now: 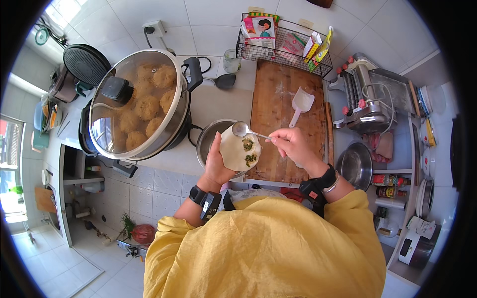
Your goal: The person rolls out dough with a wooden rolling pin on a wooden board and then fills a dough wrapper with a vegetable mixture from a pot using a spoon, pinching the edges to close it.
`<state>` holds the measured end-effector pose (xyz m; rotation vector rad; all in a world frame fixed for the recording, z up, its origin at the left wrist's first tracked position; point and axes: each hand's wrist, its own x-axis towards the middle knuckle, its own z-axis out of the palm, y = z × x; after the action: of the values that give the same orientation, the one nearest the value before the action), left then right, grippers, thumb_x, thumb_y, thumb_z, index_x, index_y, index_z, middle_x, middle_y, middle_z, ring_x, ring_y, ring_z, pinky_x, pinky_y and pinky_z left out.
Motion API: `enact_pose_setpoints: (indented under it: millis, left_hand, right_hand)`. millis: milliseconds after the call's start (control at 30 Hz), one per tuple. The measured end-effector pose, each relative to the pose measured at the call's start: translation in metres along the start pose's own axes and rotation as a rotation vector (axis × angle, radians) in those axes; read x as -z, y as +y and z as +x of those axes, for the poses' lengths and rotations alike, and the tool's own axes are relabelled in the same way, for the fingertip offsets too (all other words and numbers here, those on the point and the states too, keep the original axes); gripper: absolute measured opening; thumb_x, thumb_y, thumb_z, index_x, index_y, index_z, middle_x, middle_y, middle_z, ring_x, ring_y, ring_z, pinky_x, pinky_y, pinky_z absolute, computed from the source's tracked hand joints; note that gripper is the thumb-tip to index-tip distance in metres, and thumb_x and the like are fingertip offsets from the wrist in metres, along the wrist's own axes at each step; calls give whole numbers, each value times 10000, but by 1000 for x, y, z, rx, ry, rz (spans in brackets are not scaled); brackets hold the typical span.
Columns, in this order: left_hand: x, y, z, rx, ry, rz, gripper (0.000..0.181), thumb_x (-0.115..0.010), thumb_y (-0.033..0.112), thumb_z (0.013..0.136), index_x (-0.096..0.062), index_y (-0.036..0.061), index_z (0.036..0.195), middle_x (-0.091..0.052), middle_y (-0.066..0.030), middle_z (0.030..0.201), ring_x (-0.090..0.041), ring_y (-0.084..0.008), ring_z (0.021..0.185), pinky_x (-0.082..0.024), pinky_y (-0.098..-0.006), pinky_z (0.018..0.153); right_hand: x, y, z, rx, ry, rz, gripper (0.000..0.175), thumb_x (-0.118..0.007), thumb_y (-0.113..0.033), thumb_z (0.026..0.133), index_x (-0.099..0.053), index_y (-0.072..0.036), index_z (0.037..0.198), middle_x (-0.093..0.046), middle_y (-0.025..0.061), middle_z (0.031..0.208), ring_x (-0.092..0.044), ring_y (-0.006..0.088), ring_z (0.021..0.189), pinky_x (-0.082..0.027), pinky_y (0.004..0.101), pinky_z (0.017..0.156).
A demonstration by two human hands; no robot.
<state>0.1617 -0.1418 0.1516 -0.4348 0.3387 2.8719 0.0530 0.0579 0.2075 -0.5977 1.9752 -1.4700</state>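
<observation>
A round, flat dough wrapper (pixel 233 152) lies across my left hand (pixel 216 158), which supports it from below with the thumb up at its left edge. Two small mounds of chopped green filling (pixel 248 144) sit on the wrapper's right half. Between the fingers of my right hand (pixel 292 145) is the handle of a metal spoon (pixel 241 129); its bowl is over the wrapper's upper edge. Under the wrapper stands a metal bowl (pixel 203 143), its contents mostly hidden. To the right is a wooden cutting board (pixel 272 100) with a pale plastic scoop (pixel 302 101).
A glass-lidded electric steamer (pixel 145 108) filled with round brown food stands left. A black spatula (pixel 225 81) and a glass jar (pixel 231 63) are behind. A wire basket (pixel 285 44) holds packets. On the right are a rolling pin (pixel 329 130), a pasta machine (pixel 367 100) and a steel basin (pixel 356 165).
</observation>
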Motion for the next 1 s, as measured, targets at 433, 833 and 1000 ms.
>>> enact_pose_setpoints:
  millis: [433, 833, 1000]
  left_hand:
    - [-4, 7, -11, 122, -221, -211, 713, -342, 603, 938, -379, 60, 1398, -468, -172, 1371, -461, -398, 1244, -366, -517, 1039]
    - [-16, -9, -7, 161, -101, 42, 894, -286, 735, 869, -289, 50, 1443, -404, -240, 1397, -422, -464, 1248, -354, -625, 1001]
    - [-21, -12, -12, 153, -134, 27, 938, -292, 769, 841, -264, 62, 1456, -382, -240, 1412, -412, -474, 1252, -336, -672, 981]
  right_hand:
    - [-2, 3, -17, 431, 270, -475, 125, -571, -66, 893, -650, -12, 973, -587, 107, 698, -559, 204, 585, -424, 312, 530]
    - [-10, 17, -11, 744, 244, -689, 281, -574, -23, 831, -563, -44, 1111, -543, 137, 839, -542, 326, 782, -448, 407, 693]
    - [-10, 23, -11, 815, 213, -824, 359, -556, -60, 795, -533, -9, 1150, -517, 113, 854, -523, 294, 790, -445, 380, 720]
